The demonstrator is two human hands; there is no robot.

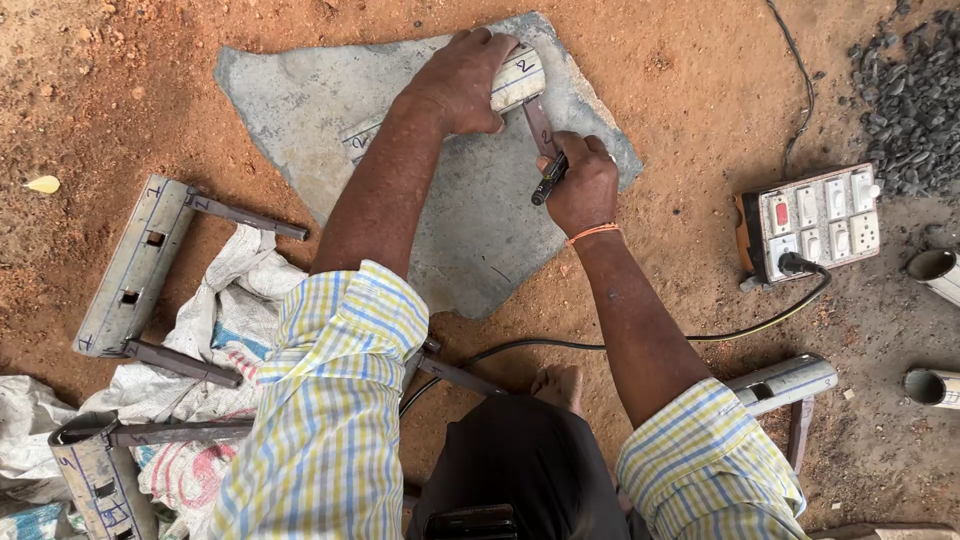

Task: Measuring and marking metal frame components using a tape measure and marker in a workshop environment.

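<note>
My left hand (462, 80) presses down on a pale metal channel piece (520, 78) that lies across a flat grey stone slab (480, 215) on red dirt. A dark flat bar (540, 125) sticks out from that piece toward me. My right hand (583, 185) grips a black marker pen (548, 182), its tip close to the dark bar. An orange thread circles my right wrist. Both arms wear yellow and blue checked sleeves.
A switch and socket board (812, 222) with a black cable (640, 345) plugged in sits at the right. More channel pieces with bars lie at the left (135, 265), bottom left (95, 475) and lower right (785, 380), partly on white sacks (215, 330). Gravel (915, 100) and pipe ends (935, 270) lie at far right.
</note>
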